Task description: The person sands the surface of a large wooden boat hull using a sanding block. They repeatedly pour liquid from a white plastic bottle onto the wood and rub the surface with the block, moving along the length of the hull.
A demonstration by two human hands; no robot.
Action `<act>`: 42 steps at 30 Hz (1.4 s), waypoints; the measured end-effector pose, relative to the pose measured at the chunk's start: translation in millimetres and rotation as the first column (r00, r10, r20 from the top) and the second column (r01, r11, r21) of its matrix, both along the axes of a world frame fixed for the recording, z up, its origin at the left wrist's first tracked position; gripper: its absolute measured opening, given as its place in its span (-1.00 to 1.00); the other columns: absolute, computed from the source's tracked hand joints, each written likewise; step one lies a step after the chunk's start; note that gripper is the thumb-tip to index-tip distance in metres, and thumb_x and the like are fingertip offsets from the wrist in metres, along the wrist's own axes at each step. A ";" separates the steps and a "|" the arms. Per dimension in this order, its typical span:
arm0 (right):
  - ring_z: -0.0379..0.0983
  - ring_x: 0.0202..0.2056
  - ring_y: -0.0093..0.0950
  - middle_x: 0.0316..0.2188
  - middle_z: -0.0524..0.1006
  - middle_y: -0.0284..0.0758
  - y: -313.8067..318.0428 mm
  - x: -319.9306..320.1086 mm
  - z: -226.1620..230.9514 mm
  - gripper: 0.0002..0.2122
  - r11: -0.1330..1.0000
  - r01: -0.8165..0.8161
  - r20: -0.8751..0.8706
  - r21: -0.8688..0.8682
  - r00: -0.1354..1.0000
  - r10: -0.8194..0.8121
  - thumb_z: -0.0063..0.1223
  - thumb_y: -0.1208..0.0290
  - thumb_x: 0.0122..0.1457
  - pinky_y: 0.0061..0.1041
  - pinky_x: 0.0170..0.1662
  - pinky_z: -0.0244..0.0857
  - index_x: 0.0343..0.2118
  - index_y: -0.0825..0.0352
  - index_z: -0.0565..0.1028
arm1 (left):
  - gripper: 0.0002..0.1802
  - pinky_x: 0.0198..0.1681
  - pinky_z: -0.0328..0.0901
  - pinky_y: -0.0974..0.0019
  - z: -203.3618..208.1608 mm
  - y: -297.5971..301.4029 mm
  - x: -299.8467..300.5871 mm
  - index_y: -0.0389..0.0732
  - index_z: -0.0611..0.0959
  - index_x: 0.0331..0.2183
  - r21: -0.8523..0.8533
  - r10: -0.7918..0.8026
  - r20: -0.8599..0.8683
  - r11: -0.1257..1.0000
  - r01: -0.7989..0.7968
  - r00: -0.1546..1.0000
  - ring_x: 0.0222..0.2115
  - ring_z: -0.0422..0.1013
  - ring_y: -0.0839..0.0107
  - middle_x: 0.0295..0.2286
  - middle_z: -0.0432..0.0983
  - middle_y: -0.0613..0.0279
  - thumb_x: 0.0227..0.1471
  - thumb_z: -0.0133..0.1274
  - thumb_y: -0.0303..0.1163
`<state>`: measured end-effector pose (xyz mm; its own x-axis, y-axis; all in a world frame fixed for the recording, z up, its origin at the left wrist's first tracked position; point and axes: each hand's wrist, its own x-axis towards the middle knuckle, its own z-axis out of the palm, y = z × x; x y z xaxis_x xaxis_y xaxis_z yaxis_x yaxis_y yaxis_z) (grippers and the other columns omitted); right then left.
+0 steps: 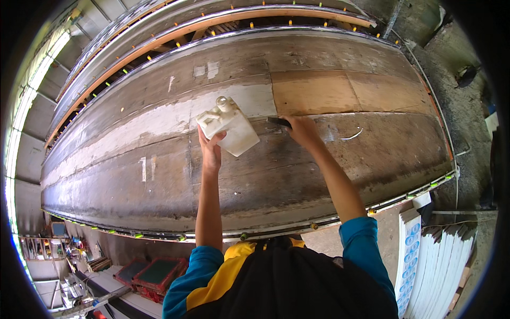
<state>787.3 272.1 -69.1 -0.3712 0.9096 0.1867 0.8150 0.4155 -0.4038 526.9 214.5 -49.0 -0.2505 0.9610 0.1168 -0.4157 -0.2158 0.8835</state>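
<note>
We see our left hand point(210, 151) clamped on a whitish plastic jug point(236, 134) over the long, stained table point(287, 181), while our right hand point(304, 132), apart from it, grips a small black object point(276, 122) beside the jug.

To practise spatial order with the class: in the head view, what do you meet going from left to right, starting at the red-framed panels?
Red-framed panels → white plastic jug in the left hand → black handheld tool → right hand → blue-patterned white board → stack of white strips.
</note>
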 end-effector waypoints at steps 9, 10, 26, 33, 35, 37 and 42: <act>0.48 -0.50 -0.35 -0.56 0.53 -0.27 -80.3 -0.2 -24.7 -0.70 0.951 -0.308 0.095 -0.041 0.946 0.310 0.12 0.51 -0.10 -0.33 -0.23 0.30 -0.22 0.21 0.47 | -0.24 -0.03 0.07 0.30 8.6 -38.8 -10.9 -0.18 0.23 -0.02 -0.023 0.086 -0.032 0.996 -0.087 0.996 -0.15 0.22 0.35 -0.20 0.29 0.21 -0.40 0.05 -0.53; 0.47 -0.50 -0.35 -0.57 0.53 -0.27 -79.2 -0.2 -17.3 -0.70 0.957 -0.280 0.106 -0.072 0.952 0.286 0.12 0.49 -0.09 -0.34 -0.24 0.30 -0.22 0.20 0.47 | -0.24 -0.02 0.07 0.30 7.8 -40.3 -10.4 -0.18 0.23 -0.03 -0.029 0.083 -0.027 0.996 -0.084 0.996 -0.15 0.22 0.35 -0.20 0.28 0.20 -0.41 0.05 -0.53; 0.49 -0.41 -0.26 -0.47 0.53 -0.21 -94.4 7.3 7.8 -0.69 0.926 -0.061 0.147 -0.373 0.981 0.123 0.08 0.46 -0.02 -0.29 -0.29 0.34 -0.14 0.25 0.41 | -0.28 -0.08 0.12 0.32 1.5 -52.2 -5.6 -0.20 0.27 -0.09 -0.062 0.077 -0.018 0.995 -0.078 0.997 -0.18 0.24 0.39 -0.24 0.30 0.21 -0.45 0.08 -0.51; 0.47 -0.37 -0.17 -0.48 0.51 -0.09 -56.1 -19.1 15.5 -0.61 0.968 0.079 0.205 -0.237 0.978 -0.030 0.12 0.39 -0.07 -0.24 -0.28 0.33 -0.12 0.26 0.35 | -0.29 -0.09 0.13 0.34 5.1 -53.9 -2.8 -0.19 0.28 -0.10 -0.076 0.035 -0.017 0.996 -0.037 0.999 -0.20 0.25 0.41 -0.26 0.30 0.23 -0.46 0.07 -0.52; 0.47 -0.35 -0.17 -0.46 0.51 -0.08 -51.0 -0.6 7.7 -0.60 0.964 0.128 0.141 -0.234 0.985 -0.096 0.07 0.44 -0.10 -0.24 -0.30 0.34 -0.11 0.26 0.36 | -0.30 -0.09 0.13 0.35 4.7 -56.0 -3.6 -0.19 0.28 -0.11 -0.097 0.043 -0.024 0.994 -0.045 0.999 -0.20 0.25 0.41 -0.26 0.30 0.23 -0.46 0.07 -0.51; 0.47 -0.35 -0.17 -0.45 0.51 -0.10 -47.3 6.0 18.4 -0.59 0.962 0.159 0.227 -0.220 0.968 -0.108 0.03 0.46 -0.10 -0.25 -0.30 0.34 -0.10 0.25 0.35 | -0.30 -0.10 0.14 0.35 4.9 -58.4 -6.9 -0.19 0.28 -0.11 -0.119 0.050 -0.047 0.991 -0.055 0.998 -0.21 0.25 0.40 -0.26 0.30 0.23 -0.46 0.07 -0.50; 0.45 -0.33 -0.12 -0.42 0.50 -0.08 -17.8 10.4 15.0 -0.58 0.918 0.388 0.257 -0.079 0.898 -0.357 0.04 0.42 -0.08 -0.22 -0.28 0.32 -0.08 0.28 0.31 | -0.29 -0.12 0.15 0.35 3.2 -60.2 -6.1 -0.20 0.27 -0.11 -0.106 0.048 -0.040 0.993 -0.052 0.998 -0.21 0.24 0.40 -0.27 0.30 0.23 -0.46 0.08 -0.48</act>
